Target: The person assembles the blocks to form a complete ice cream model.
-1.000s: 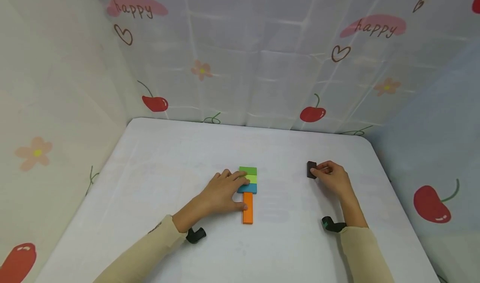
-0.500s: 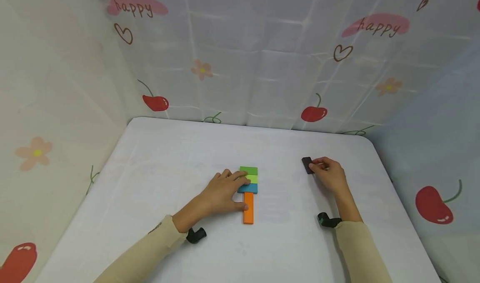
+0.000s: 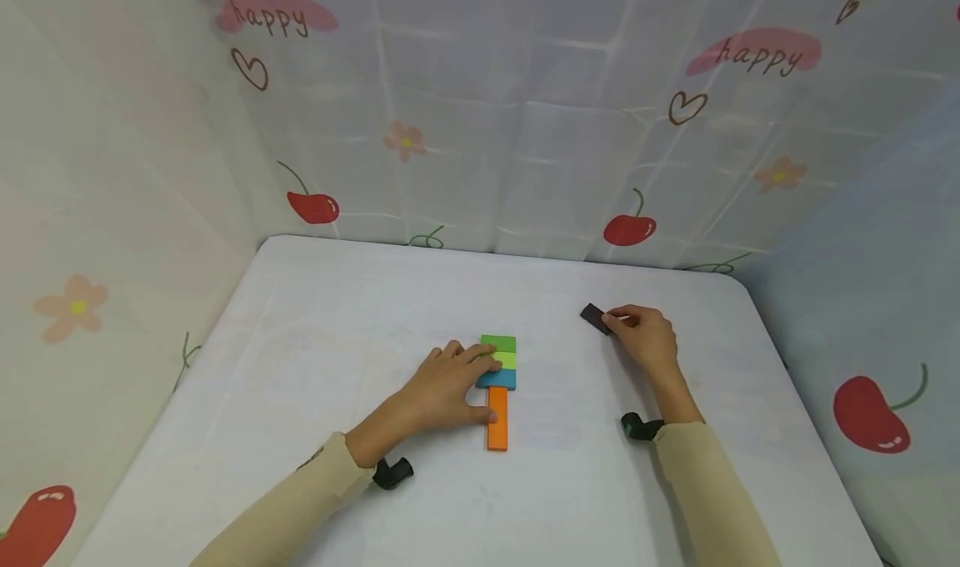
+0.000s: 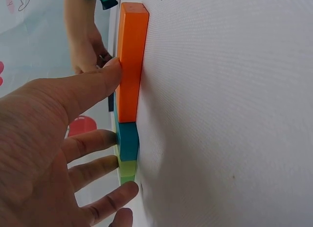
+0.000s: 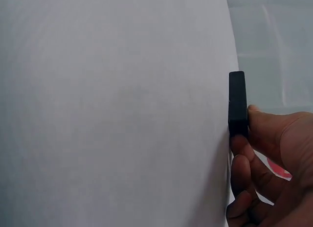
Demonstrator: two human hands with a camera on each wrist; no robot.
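In the head view an orange block (image 3: pixel 497 421) lies lengthwise on the white table, its far end against a blue block (image 3: pixel 498 379). Beyond the blue one, a lime block (image 3: pixel 507 359) and a green block (image 3: pixel 498 343) lie side by side, forming a T shape with the orange. My left hand (image 3: pixel 442 392) rests on them, fingers spread: the thumb touches the orange block (image 4: pixel 131 65), other fingertips the blue and lime ones. To the right, my right hand (image 3: pixel 643 342) pinches a black block (image 3: pixel 595 318) by one end, between thumb and fingers; in the right wrist view the black block (image 5: pixel 237 100) points away from the fingertips.
The white table (image 3: pixel 360 300) has rounded far corners. A printed curtain (image 3: pixel 517 133) with cherries and hearts stands behind it and along both sides. Each wrist carries a small black camera, one at the left wrist (image 3: pixel 393 472) and one at the right (image 3: pixel 640 427).
My right hand has moved left and a little away from me with the black block, which has turned from upright in view to slanting. The left hand and the coloured blocks have stayed put.
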